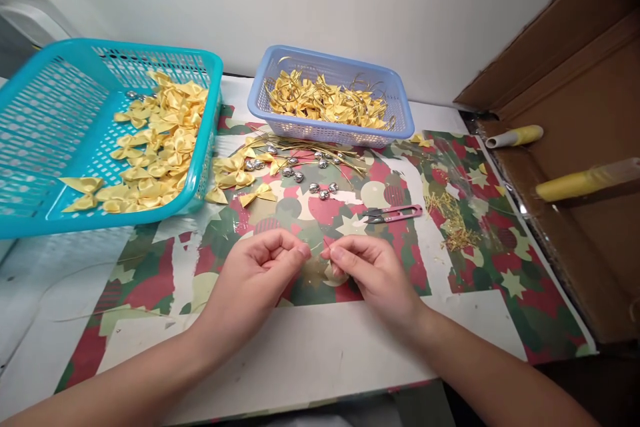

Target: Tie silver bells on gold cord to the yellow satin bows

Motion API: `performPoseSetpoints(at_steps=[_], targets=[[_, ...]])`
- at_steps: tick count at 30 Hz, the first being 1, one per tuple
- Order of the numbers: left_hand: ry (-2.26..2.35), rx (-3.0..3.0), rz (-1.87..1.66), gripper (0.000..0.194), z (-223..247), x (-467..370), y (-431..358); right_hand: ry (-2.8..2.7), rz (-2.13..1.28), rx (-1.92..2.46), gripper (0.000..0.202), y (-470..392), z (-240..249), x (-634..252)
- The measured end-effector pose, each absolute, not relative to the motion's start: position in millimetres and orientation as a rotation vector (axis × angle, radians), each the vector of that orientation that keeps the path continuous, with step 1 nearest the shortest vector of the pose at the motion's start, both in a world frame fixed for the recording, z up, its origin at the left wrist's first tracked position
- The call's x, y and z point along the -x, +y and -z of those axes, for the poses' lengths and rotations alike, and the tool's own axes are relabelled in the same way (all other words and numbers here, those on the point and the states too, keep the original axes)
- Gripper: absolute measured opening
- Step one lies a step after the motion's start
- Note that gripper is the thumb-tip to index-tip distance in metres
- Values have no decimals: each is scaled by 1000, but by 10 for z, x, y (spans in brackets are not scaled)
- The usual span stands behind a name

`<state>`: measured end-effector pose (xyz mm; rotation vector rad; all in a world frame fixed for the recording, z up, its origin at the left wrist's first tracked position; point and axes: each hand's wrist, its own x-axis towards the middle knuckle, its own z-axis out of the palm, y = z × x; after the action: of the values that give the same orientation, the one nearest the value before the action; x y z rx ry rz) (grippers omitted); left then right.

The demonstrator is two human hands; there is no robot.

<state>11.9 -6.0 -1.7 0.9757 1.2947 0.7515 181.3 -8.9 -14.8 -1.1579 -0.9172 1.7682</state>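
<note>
My left hand [263, 267] is closed in a pinch over the middle of the table; a thin strand seems to run from its fingertips, too fine to make out. Close beside it, my right hand [373, 273] pinches a short, thin red thread [326, 241] between thumb and forefinger. The fingertips of the two hands are a small gap apart. Just beyond them lie several small silver bells [323, 194] and a pair of pink-handled thread snips [395, 214]. Yellow ribbon bows [257, 195] lie farther left, next to a bundle of gold cords [320, 147].
A turquoise basket [214, 100] at left holds many yellow bows. Behind the bells stands a blue basket [330, 128] with bows and gold cords. Gold clippings [457, 233] lie at right, near a cardboard box [575, 80] with yellow-and-white tubes [520, 136]. Patterned paper [515, 283] covers the table.
</note>
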Motion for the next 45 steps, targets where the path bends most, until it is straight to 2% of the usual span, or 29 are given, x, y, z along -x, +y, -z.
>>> performPoseSetpoints(at_steps=[45], targets=[[1315,-891,-748,34,38,-123,-82,-940,-1763,1195,27,-93,151,-1801]])
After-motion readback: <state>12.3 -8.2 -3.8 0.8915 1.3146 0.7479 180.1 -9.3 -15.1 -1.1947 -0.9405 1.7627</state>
